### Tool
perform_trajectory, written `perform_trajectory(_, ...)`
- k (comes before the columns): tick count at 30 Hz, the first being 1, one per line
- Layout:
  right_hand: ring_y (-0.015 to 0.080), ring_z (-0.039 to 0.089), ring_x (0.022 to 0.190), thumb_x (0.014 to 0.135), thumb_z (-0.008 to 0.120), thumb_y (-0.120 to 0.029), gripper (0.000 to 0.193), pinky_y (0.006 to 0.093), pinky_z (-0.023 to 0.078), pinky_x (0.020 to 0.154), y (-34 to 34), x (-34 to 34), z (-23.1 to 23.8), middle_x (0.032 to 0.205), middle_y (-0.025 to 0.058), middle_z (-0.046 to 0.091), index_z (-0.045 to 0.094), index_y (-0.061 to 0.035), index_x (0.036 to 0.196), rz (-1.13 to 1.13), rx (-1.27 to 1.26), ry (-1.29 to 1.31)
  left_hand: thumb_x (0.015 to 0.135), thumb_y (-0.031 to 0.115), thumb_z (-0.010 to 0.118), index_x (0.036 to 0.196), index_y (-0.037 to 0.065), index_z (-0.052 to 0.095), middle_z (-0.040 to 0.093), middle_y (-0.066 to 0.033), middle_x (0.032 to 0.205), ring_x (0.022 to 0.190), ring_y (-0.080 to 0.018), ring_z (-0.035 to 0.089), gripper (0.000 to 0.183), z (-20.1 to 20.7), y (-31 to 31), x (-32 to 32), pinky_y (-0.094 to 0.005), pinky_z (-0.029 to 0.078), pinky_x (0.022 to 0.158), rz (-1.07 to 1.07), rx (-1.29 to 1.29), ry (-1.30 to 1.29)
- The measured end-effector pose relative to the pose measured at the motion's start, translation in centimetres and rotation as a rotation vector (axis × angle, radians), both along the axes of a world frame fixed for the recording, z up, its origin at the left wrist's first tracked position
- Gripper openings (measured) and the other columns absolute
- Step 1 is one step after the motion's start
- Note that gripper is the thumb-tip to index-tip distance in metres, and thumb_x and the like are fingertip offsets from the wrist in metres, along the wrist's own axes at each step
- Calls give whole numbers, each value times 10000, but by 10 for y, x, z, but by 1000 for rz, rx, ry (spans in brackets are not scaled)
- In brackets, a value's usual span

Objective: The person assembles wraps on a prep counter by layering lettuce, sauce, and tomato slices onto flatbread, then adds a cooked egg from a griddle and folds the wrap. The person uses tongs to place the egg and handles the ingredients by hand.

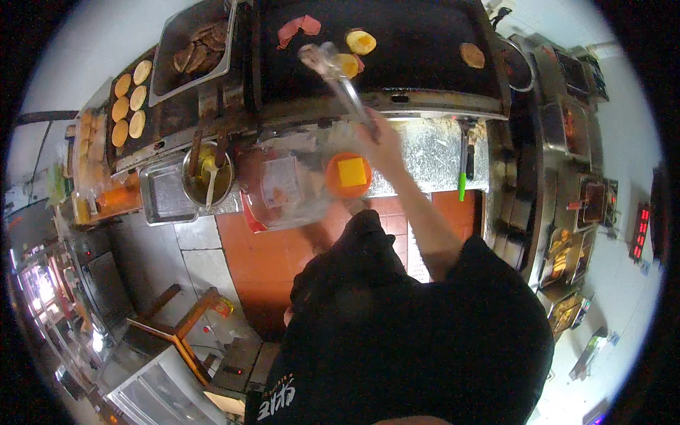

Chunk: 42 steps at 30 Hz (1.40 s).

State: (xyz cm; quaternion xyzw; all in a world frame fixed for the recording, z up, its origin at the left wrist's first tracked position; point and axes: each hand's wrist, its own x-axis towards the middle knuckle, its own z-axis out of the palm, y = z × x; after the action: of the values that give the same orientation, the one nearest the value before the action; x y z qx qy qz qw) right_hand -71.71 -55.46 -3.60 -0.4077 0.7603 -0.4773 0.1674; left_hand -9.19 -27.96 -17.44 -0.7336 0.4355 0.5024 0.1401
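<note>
My right hand [382,145] is closed around the handle of metal tongs [350,95]. The tongs reach over the dark griddle [425,71], their tips blurred by motion. Just beside the tips lies a round cooked egg [347,66] with a bit of pink ham at its edge. Another egg [361,42] sits a little farther back, and a folded slice of ham [298,30] lies to the left. A brown patty [472,55] rests at the griddle's right. Below my right hand, yellow cheese slices [352,172] sit on an orange round dish [335,185]. My left hand does not show.
Left of the dish are a clear plastic bag [280,184], a pot [225,180] with a spoon, and a metal tray [159,191]. Several buns [120,108] toast near a pan of dark patties [202,53]. A green-handled tool [462,177] hangs over the front ledge at right.
</note>
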Motion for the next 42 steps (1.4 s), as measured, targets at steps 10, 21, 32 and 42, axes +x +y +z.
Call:
perform_trajectory(10,42,510,580,1093,664,-296,409,242,378,520,43,-151,49,760,2,677,696,-28,1399,120,250,-292,1062,261,562,1132,1,648,700,-115,1025,894,-241,668,282,10,-3,-61,-366,531,804,63,-48,18)
perform_trajectory(21,88,614,679,1050,716,-258,408,282,490,642,33,-158,24,756,22,676,710,-21,1382,150,282,-294,1058,261,559,1155,4,664,710,-130,1062,948,-267,670,294,5,3,-78,-380,531,840,67,-66,26)
perform_trajectory(32,63,589,678,1048,720,-226,345,256,455,621,47,-154,14,748,-8,657,746,-3,1309,134,207,-378,1054,261,555,1178,6,680,720,-146,1099,1003,-294,672,310,-7,9,-71,-394,530,875,24,-35,16)
perform_trajectory(42,104,659,714,1029,737,-269,381,310,543,683,51,-160,30,861,36,762,747,-12,1310,141,241,-401,1051,262,553,1198,8,695,729,-160,1133,1053,-318,674,326,-3,15,-67,-407,529,908,48,-56,7)
